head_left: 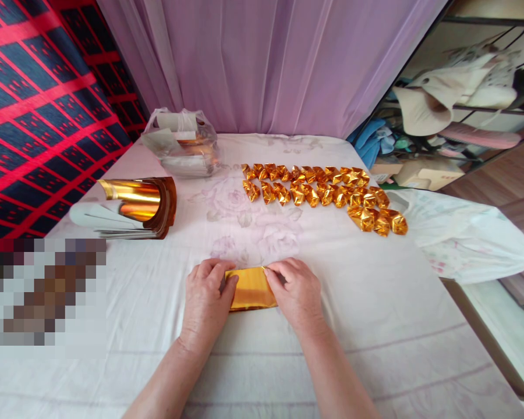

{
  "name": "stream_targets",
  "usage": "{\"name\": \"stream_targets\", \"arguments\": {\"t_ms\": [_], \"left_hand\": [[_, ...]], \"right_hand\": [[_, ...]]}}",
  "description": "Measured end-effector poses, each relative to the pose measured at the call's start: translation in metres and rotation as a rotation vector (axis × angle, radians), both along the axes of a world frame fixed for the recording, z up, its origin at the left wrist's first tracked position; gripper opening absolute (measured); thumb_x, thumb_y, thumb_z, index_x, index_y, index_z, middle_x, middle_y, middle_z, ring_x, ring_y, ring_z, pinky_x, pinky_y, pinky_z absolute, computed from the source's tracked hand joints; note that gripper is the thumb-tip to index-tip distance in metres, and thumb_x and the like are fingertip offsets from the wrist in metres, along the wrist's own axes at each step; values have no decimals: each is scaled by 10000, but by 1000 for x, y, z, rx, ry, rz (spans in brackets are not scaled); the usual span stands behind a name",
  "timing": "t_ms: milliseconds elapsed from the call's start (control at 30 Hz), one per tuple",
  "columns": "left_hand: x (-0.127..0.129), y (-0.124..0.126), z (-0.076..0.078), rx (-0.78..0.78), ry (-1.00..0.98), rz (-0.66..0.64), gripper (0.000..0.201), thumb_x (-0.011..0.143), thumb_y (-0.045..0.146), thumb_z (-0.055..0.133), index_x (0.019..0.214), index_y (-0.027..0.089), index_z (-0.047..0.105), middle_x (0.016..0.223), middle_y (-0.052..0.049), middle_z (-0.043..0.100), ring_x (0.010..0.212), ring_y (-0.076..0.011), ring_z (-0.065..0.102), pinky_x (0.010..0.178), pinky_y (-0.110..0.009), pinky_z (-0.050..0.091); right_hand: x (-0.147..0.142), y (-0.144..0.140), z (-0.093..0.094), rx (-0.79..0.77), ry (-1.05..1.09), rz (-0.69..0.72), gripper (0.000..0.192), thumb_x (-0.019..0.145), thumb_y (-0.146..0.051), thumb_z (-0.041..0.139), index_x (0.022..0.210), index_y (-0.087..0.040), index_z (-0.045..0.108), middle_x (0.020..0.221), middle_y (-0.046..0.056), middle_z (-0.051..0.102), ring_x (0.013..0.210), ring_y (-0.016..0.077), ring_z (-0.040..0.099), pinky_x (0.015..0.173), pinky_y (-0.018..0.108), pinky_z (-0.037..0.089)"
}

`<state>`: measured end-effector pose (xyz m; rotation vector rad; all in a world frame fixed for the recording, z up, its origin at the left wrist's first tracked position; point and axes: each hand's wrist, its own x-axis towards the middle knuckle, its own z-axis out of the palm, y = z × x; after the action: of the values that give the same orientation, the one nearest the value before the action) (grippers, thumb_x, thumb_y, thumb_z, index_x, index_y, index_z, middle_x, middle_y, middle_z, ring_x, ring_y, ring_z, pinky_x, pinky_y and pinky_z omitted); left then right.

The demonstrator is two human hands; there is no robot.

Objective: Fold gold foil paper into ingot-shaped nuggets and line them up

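Observation:
A sheet of gold foil paper (251, 289), folded into a flat rectangle, lies on the cloth-covered table between my hands. My left hand (209, 294) grips its left end, with the thumb on top. At the right end, my right hand (297, 290) pinches the upper corner between thumb and fingers. Farther back on the right, several folded gold foil pieces (312, 195) sit in rows. To the left stands a curled stack of gold foil sheets (135, 201) with pale backs.
A clear plastic bag (183, 142) holding more sheets rests at the back left. The floral tablecloth (157, 326) hangs over the right edge. Beyond it stands a shelf (475, 110) with a hat and cloth items. A purple curtain (262, 64) closes the back; a blurred patch covers the lower left.

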<state>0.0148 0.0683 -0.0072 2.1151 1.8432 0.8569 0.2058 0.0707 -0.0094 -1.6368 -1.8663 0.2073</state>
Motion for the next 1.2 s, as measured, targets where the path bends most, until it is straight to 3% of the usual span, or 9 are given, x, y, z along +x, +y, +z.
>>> {"name": "stream_targets", "arguments": {"t_ms": [267, 433, 667, 833, 1200], "left_hand": [[-6, 3, 3, 4, -3, -84, 112, 839, 259, 629, 855, 243, 738, 985, -64, 646, 905, -245, 608, 837, -413, 480], [-12, 4, 4, -30, 1, -133, 114, 798, 277, 689, 896, 251, 742, 1017, -56, 637, 932, -244, 608, 849, -414, 484], [-11, 2, 10, -61, 60, -134, 181, 741, 290, 746, 915, 246, 718, 1053, -50, 631, 976, -265, 600, 885, -438, 478], [-8, 1, 12, -91, 94, -126, 241, 718, 320, 769, 940, 251, 704, 1072, -51, 622, 1005, -280, 588, 920, -461, 458], [-7, 0, 14, -104, 103, -117, 245, 726, 330, 760, 947, 248, 694, 1079, -52, 610, 1007, -276, 580, 915, -450, 457]], "right_hand": [[1, 0, 3, -59, 17, -21, 77, 826, -180, 609, 838, -228, 668, 861, 30, 681, 795, 189, 618, 714, 289, 439], [6, 1, 6, -113, 43, 72, 143, 838, -142, 597, 792, -240, 691, 850, 8, 667, 805, 163, 621, 721, 270, 439], [17, 2, 10, -131, 28, 216, 195, 868, -126, 557, 897, -233, 717, 943, 31, 669, 874, 175, 630, 761, 299, 476], [23, 0, 13, -178, 29, 271, 194, 796, -151, 660, 965, -240, 695, 1024, 36, 652, 957, 197, 620, 831, 341, 501], [19, -3, 24, -250, -41, 312, 427, 645, -235, 821, 1034, -222, 643, 1098, 62, 603, 1043, 248, 575, 922, 437, 490]]}}
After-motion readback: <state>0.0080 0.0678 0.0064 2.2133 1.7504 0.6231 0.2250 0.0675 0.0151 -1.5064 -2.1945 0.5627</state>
